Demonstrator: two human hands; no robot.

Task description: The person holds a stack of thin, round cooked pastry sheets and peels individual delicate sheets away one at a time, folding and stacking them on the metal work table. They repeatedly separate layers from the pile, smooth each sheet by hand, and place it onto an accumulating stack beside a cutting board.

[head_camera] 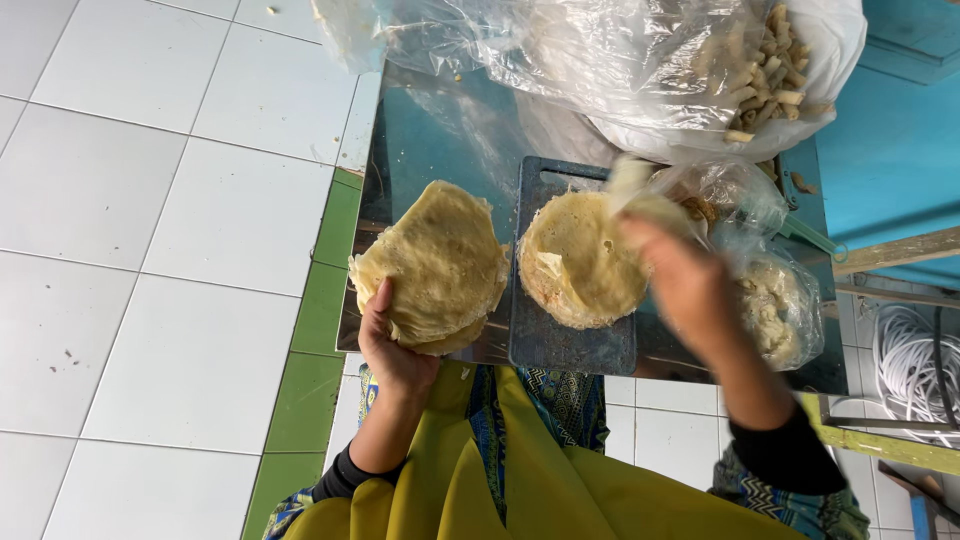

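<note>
The left hand (395, 345) is gripping the wrapper stack (437, 265) at the counter's (430, 130) near left edge. The right hand (680, 285), blurred, is pinching one wrapper (640, 190) above the single wrapper (580, 260) on the cutting board (570, 345), just left of it.

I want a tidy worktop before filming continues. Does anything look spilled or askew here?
Crumbs litter the dark cutting board below the round wrapper. The wrapper stack in the left hand sits fanned and uneven. The right hand is motion-blurred.
</note>
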